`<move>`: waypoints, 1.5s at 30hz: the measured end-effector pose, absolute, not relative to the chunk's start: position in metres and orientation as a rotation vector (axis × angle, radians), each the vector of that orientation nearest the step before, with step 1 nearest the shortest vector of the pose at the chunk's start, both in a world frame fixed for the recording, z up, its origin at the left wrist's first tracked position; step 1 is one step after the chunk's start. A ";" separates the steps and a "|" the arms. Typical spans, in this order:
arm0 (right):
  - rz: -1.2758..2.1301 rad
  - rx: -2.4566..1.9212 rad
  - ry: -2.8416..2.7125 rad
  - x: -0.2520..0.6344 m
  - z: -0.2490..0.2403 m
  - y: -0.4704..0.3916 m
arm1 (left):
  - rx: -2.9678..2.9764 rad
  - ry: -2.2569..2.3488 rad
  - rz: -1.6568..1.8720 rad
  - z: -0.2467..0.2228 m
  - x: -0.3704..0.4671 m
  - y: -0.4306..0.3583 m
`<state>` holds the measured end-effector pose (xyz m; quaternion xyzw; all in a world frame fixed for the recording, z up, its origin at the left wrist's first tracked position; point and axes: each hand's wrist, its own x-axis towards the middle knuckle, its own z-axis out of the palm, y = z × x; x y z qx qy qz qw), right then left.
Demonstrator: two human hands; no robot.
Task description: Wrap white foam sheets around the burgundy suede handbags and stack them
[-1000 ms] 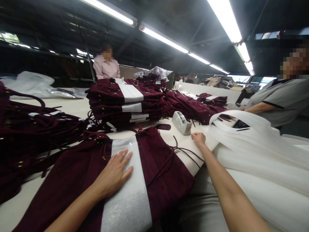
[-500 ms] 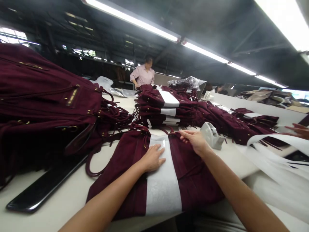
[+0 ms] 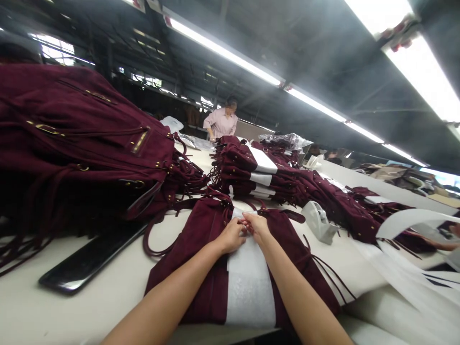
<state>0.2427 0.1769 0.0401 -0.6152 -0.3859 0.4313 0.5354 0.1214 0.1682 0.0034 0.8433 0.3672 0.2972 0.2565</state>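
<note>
A dark red bag lies flat before me, with a white paper band running down its middle. Near the top of the band my left hand has its fingers curled together. My right hand meets it there, thumb and fingers pinched. Whatever is between the fingertips is too small to make out. The bag's handles and cords spread out around its upper edge and right side.
Dark red bags are heaped on the left beside a black glossy bar. Banded bags are stacked behind. A grey tape dispenser and white paper strips lie right. A person stands across the table.
My right hand has moved left from the bag's upper right edge to join my left hand over the band. My left fingers, spread before, are now curled. The view has shifted.
</note>
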 end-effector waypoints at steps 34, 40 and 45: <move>0.947 -2.026 -1.431 0.243 0.021 0.207 | 2.088 0.990 0.541 0.017 0.092 0.193; 0.889 -2.210 -1.696 0.249 0.030 0.203 | 2.105 0.990 0.522 0.019 0.091 0.192; 0.891 -2.218 -1.880 0.255 0.041 0.193 | 2.187 1.107 0.540 0.025 0.092 0.184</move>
